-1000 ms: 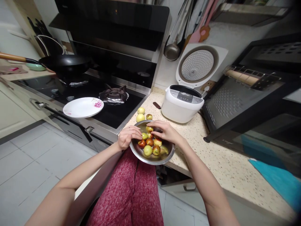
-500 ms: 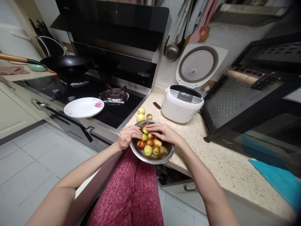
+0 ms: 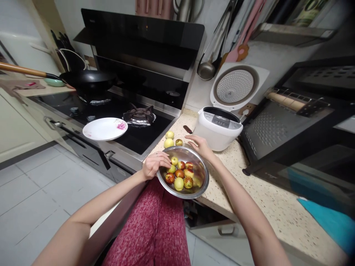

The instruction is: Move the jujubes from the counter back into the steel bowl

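A round metal bowl [image 3: 203, 181] sits at the counter's front edge, partly over the lap. Several jujubes [image 3: 179, 173], green-yellow to red-brown, lie inside it. My left hand [image 3: 155, 164] grips the bowl's left rim, its fingers reaching over the inside close to the fruit. Above the far right rim is my right hand [image 3: 201, 147], open and holding nothing, fingers stretched toward a brownish jujube [image 3: 179, 142] on the counter. Two pale yellow-green jujubes [image 3: 169, 143] rest beside that one, behind the bowl.
Behind my right hand stands a white rice cooker [image 3: 217, 131], lid up, with a brown handle [image 3: 188, 129] beside it. A floral white plate [image 3: 105, 129] lies on the stove's front edge. A black wok [image 3: 88, 79] occupies the left burner. A dark oven [image 3: 277, 129] stands right.
My right hand has lifted out of the bowl and moved back over its far right rim. My left hand stays at the left rim. The view has shifted slightly.
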Action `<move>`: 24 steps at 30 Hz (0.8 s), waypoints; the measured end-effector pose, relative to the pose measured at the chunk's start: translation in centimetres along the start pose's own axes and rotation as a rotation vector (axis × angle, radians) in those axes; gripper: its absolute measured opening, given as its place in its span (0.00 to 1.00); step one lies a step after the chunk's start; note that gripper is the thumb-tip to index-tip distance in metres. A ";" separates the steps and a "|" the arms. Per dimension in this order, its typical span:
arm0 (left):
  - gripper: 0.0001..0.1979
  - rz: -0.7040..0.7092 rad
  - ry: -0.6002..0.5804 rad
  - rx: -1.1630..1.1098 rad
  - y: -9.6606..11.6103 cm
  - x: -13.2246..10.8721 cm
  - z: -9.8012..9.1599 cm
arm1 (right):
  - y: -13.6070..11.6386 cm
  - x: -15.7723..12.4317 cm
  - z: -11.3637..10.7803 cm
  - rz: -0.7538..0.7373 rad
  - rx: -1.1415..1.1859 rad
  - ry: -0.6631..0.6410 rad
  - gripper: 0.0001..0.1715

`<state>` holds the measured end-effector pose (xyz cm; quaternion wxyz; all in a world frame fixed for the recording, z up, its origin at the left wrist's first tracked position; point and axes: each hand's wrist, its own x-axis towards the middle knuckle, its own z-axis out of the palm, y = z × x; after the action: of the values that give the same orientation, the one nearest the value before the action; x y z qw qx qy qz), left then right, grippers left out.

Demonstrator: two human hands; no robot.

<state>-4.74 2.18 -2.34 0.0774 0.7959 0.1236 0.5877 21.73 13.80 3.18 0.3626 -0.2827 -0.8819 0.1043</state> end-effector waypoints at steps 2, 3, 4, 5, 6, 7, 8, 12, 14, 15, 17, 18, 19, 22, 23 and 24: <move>0.31 0.006 0.000 -0.004 0.1 0.1 0.0 | 1.1 0.6 0.7 -0.027 -0.006 -0.086 0.17; 0.31 0.007 -0.002 -0.006 0.1 0.1 0.0 | 1.4 0.9 1.1 -0.039 -0.011 -0.116 0.18; 0.31 0.008 -0.003 -0.008 0.1 0.2 0.0 | 1.7 1.1 1.5 -0.050 -0.014 -0.134 0.19; 0.30 0.012 -0.003 -0.012 0.2 0.2 0.0 | 1.9 1.3 2.0 -0.063 -0.015 -0.146 0.20; 0.30 0.015 -0.002 -0.016 0.2 0.3 0.0 | 2.1 1.4 2.4 -0.076 -0.013 -0.157 0.21; 0.30 0.017 -0.001 -0.020 0.2 0.3 0.0 | 2.2 1.5 2.9 -0.087 -0.012 -0.169 0.22; 0.30 0.021 0.002 -0.025 0.2 0.3 0.0 | 2.3 1.5 3.3 -0.092 -0.012 -0.184 0.22; 0.29 0.022 0.001 -0.034 0.1 0.3 0.0 | 2.3 1.4 4.1 -0.060 -0.069 -0.221 0.23; 0.29 0.021 0.002 -0.034 0.1 0.2 0.0 | 2.0 1.1 3.8 -0.051 -0.103 -0.213 0.22; 0.29 0.021 0.002 -0.032 0.1 0.2 0.0 | 1.8 0.8 3.4 -0.052 -0.111 -0.197 0.22; 0.29 0.018 -0.001 -0.028 0.1 0.2 -0.1 | 1.1 0.2 2.2 -0.062 -0.115 -0.137 0.21; 0.29 0.016 -0.003 -0.026 0.1 0.1 -0.1 | 0.7 -0.2 1.4 -0.066 -0.114 -0.092 0.21; 0.30 0.012 -0.005 -0.024 0.1 0.1 -0.1 | 0.3 -0.7 0.6 -0.068 -0.115 -0.044 0.21; 0.31 0.001 -0.010 -0.025 0.0 0.0 -0.1 | -1.4 -2.1 -1.6 -0.051 -0.122 0.096 0.21; 0.31 -0.003 -0.010 -0.026 0.0 -0.1 -0.1 | -2.1 -2.6 -2.0 -0.043 -0.119 0.124 0.21; 0.31 -0.006 -0.007 -0.028 0.0 -0.1 -0.1 | -2.8 -3.0 -2.4 -0.042 -0.109 0.136 0.21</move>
<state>-4.88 2.15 -2.37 0.0907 0.7964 0.1173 0.5864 23.94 9.70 4.22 0.4078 -0.2900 -0.8653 0.0293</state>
